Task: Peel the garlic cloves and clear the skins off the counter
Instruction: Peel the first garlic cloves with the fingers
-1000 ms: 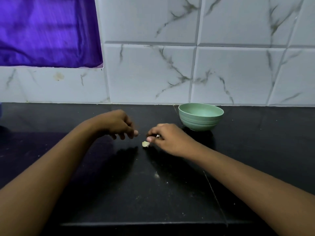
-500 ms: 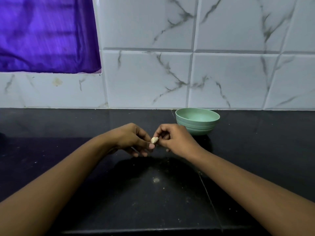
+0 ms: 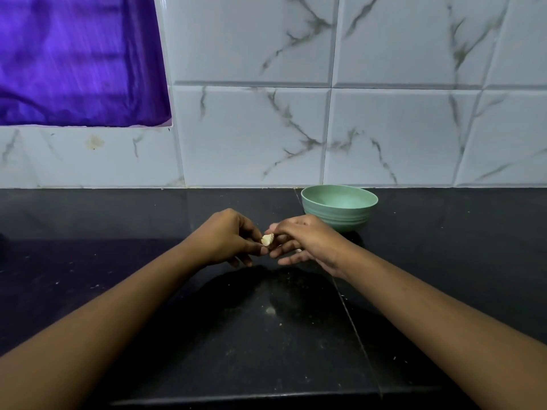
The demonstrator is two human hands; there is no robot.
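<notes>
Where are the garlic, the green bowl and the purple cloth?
garlic clove (image 3: 267,240): head view, its pale side showing between the fingertips.
green bowl (image 3: 349,218): head view, its ribbed outer wall.
purple cloth (image 3: 77,60): head view, the middle of the fabric.

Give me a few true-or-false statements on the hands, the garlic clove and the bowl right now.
1. The left hand and right hand both pinch the small pale garlic clove. True.
2. The round pale green bowl stands left of both hands. False: it stands behind the right hand, toward the wall.
3. The clove lies on the black stone counter. False: it is held above it.
4. A purple cloth hangs at upper left. True.
</notes>
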